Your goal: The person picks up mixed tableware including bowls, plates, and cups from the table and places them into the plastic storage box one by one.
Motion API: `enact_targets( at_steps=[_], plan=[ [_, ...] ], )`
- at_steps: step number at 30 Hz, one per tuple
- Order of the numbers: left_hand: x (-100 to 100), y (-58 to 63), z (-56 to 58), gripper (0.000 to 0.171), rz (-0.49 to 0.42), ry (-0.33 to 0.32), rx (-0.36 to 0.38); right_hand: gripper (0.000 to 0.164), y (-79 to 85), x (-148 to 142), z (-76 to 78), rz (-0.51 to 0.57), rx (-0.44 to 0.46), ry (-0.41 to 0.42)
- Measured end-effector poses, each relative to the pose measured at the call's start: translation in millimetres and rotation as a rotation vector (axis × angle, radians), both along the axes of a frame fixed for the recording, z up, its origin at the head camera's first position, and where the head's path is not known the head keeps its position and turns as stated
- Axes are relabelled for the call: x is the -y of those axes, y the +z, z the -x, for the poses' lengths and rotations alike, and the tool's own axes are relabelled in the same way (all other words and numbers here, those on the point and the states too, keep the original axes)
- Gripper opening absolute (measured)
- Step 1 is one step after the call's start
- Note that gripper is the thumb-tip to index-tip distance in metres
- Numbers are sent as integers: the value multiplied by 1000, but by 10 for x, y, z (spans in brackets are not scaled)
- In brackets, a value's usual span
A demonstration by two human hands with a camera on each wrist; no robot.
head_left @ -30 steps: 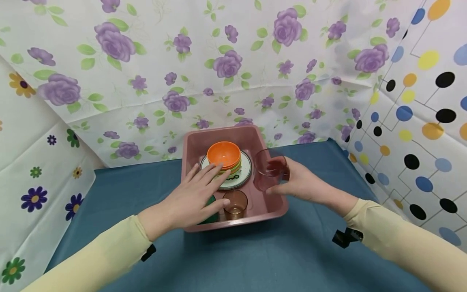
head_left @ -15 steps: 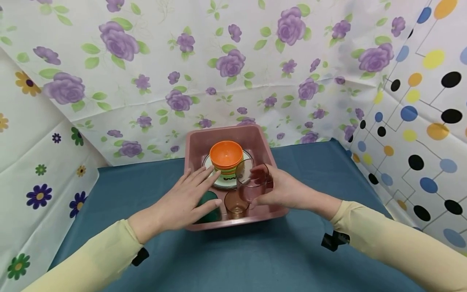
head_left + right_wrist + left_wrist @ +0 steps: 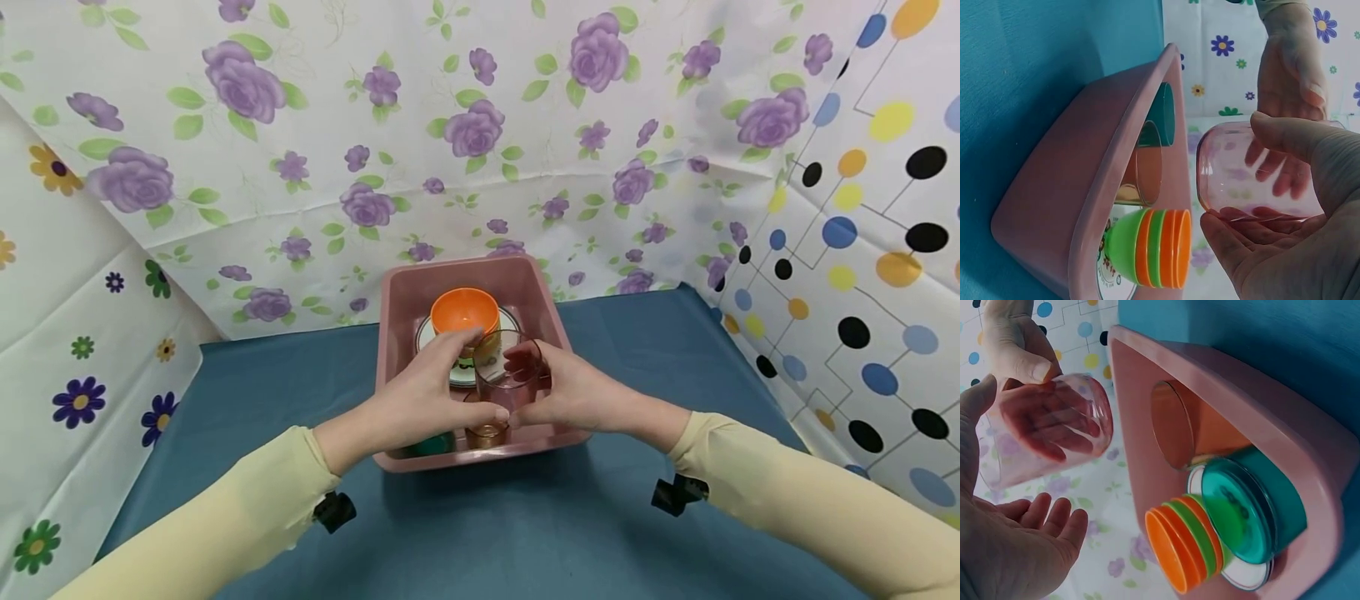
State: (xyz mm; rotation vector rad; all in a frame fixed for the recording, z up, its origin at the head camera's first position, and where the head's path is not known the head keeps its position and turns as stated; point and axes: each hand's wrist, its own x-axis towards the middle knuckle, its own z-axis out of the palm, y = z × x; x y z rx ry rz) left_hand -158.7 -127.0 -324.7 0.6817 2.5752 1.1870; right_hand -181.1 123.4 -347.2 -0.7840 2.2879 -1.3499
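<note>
My right hand (image 3: 581, 390) holds a clear pinkish drinking glass (image 3: 1235, 175) above the tub, thumb on one side and fingers on the other. My left hand (image 3: 420, 392) has come up on the other side of that glass, its fingers spread and loosely bent. In the left wrist view, a gap shows between the left fingers (image 3: 1054, 519) and the glass. Below, inside the pink tub (image 3: 405, 287), are an amber glass (image 3: 1216, 428), a teal cup (image 3: 1235, 512) and a stack of orange and green bowls (image 3: 1150, 247) on white plates (image 3: 1113, 287).
The tub stands on a blue cloth (image 3: 480, 533) that covers the table. Behind it rises a backdrop with purple flowers (image 3: 472, 129). A dotted sheet (image 3: 855, 333) hangs at the right and a flowered sheet (image 3: 82, 333) at the left.
The right hand has carried the pinkish glass leftward, from the tub's right side to over its middle. The left hand has moved right, from over the teal cup to beside the glass.
</note>
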Motion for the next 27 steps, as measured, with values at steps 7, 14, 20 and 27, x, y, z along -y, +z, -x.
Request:
enact_targets(
  at_steps=[7,14,20,27],
  plan=[
    [-101,1,22,92,-22,-8,-23,71,-2,11,-9,10,5,26],
    [-140,-18,27,85,-24,8,-19,70,-15,13,-13,28,24,37],
    [-169,3,64,82,-26,-6,-22,71,-11,-3,-21,21,24,27],
    [-245,59,126,79,-7,-50,-53,80,20,-112,-39,-29,17,-19]
  ],
)
